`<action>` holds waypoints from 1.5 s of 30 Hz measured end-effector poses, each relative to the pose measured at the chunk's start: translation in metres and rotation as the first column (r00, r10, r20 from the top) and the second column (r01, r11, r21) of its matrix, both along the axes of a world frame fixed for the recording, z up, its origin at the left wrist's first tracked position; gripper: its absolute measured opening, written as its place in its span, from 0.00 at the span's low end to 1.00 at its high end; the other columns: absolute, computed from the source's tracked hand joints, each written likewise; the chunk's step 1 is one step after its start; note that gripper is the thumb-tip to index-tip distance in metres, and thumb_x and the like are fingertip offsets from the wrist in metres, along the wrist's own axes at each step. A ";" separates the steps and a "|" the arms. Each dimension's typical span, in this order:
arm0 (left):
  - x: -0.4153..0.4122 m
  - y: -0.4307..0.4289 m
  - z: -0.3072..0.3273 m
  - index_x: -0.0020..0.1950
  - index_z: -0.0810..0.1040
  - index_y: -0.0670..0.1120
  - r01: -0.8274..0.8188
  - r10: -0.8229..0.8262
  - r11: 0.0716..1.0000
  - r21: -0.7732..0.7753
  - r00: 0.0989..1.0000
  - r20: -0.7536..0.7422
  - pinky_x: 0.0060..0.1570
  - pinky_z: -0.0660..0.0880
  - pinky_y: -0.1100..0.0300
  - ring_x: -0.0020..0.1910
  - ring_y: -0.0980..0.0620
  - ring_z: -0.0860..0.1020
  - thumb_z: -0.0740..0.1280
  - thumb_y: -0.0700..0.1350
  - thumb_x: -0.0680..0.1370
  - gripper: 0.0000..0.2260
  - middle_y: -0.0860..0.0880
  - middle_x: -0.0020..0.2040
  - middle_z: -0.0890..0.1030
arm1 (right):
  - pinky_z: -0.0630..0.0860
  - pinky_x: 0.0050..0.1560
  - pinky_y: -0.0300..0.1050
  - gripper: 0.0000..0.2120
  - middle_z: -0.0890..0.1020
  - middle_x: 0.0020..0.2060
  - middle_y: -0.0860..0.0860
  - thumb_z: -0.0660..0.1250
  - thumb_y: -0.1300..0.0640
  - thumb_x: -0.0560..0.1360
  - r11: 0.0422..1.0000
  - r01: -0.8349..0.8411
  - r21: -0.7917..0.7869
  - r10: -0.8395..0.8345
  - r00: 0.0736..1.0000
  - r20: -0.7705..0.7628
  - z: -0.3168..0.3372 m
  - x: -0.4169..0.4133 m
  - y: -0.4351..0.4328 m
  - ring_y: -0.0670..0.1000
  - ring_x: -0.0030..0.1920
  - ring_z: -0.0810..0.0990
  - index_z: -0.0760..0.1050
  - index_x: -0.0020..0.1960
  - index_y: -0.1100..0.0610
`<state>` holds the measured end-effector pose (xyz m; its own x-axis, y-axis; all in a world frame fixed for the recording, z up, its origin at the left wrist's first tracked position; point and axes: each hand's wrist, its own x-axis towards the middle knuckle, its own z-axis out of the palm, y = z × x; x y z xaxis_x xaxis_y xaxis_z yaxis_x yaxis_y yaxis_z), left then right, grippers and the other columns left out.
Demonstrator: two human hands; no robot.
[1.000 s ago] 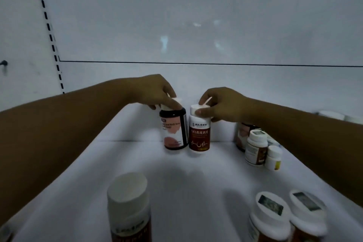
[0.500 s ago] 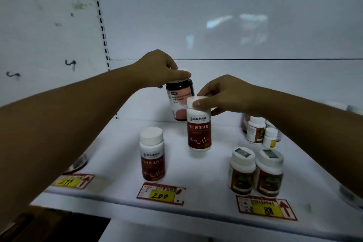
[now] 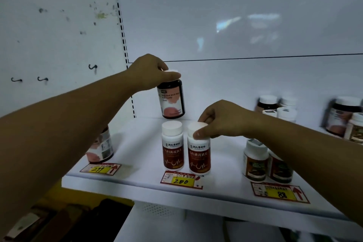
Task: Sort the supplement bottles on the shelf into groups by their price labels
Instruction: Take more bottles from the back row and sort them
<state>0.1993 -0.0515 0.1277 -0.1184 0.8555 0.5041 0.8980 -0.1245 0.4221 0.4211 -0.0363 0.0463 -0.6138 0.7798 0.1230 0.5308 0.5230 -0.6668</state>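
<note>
My left hand [image 3: 151,72] grips the white cap of a dark soft-candy bottle [image 3: 171,102], held above the back of the white shelf [image 3: 137,180]. My right hand [image 3: 220,122] holds the cap of a white-and-red bottle [image 3: 199,155], which stands beside a matching bottle [image 3: 172,147] behind the 200 price label [image 3: 181,180]. Another dark bottle [image 3: 102,147], partly hidden by my left forearm, stands behind the 299 label [image 3: 100,169]. Two brown-labelled bottles [image 3: 255,161] stand behind the 88 label [image 3: 280,193].
Several more bottles [image 3: 279,108] cluster at the back right of the shelf, and a large dark jar [image 3: 343,116] sits at the far right. Small hooks [image 3: 92,67] stick out of the left wall. A lower shelf and dark objects lie below.
My right hand has brought the white-and-red bottle forward and down beside its twin at the 200 label. My left hand has kept the dark bottle lifted at the back. The camera has pulled back.
</note>
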 end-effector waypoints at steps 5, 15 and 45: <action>-0.024 0.002 -0.002 0.40 0.83 0.44 -0.004 0.004 0.998 -0.060 1.000 -0.001 0.41 0.79 0.52 0.41 0.44 0.82 0.71 0.63 0.65 0.22 0.42 0.42 0.84 | 0.81 0.43 0.41 0.21 0.83 0.46 0.50 0.77 0.48 0.63 0.998 0.019 -0.062 -0.016 0.998 0.059 0.003 -0.002 0.001 0.49 0.44 0.83 0.79 0.52 0.56; -0.064 -0.029 -0.005 0.41 0.85 0.47 0.067 -0.085 0.963 -0.262 0.995 -0.055 0.47 0.80 0.49 0.46 0.47 0.81 0.72 0.63 0.64 0.19 0.47 0.42 0.85 | 0.74 0.53 0.42 0.33 0.78 0.57 0.47 0.72 0.40 0.66 0.967 0.047 0.250 -0.049 0.999 0.000 0.042 -0.090 -0.013 0.47 0.54 0.77 0.69 0.66 0.51; -0.084 -0.013 -0.002 0.62 0.74 0.51 -0.089 -0.208 0.830 -0.551 0.867 -0.454 0.61 0.72 0.49 0.56 0.49 0.75 0.62 0.71 0.66 0.33 0.53 0.58 0.77 | 0.68 0.63 0.41 0.36 0.74 0.66 0.47 0.68 0.36 0.66 0.949 -0.071 0.306 -0.044 0.934 0.353 0.046 -0.135 -0.004 0.47 0.64 0.72 0.67 0.69 0.52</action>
